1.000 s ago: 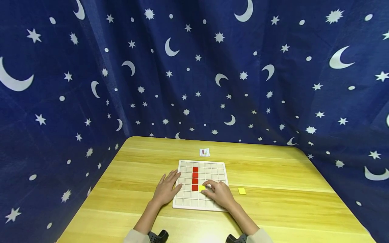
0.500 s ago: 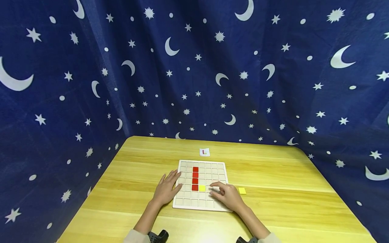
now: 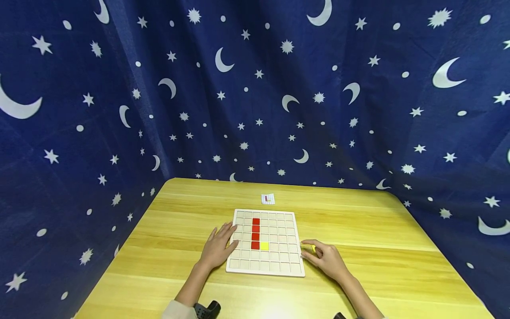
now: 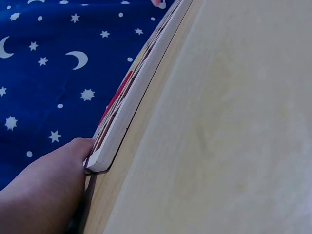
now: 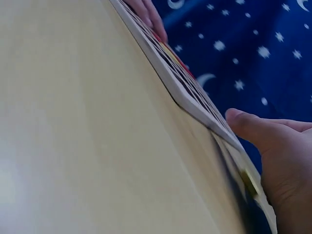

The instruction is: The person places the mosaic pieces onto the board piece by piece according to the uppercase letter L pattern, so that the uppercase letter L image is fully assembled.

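Note:
A white grid board lies on the table in the head view. Several red tiles form a column in its cells, and one yellow tile sits right of the lowest red one. My left hand rests on the board's left edge with fingers extended. Beyond the right edge, my right hand hovers with thumb and index finger apart and nothing between their tips. A loose yellow tile shows partly behind that hand; in the right wrist view the loose tile appears near the thumb's base.
A small printed card with a grid pattern lies behind the board. The wooden table extends around it, and a dark blue curtain with moons and stars hangs at the back and sides.
My right hand has drawn back from the yellow tile in the grid and moved right, off the board, to the loose yellow tile. The left hand has stayed in place.

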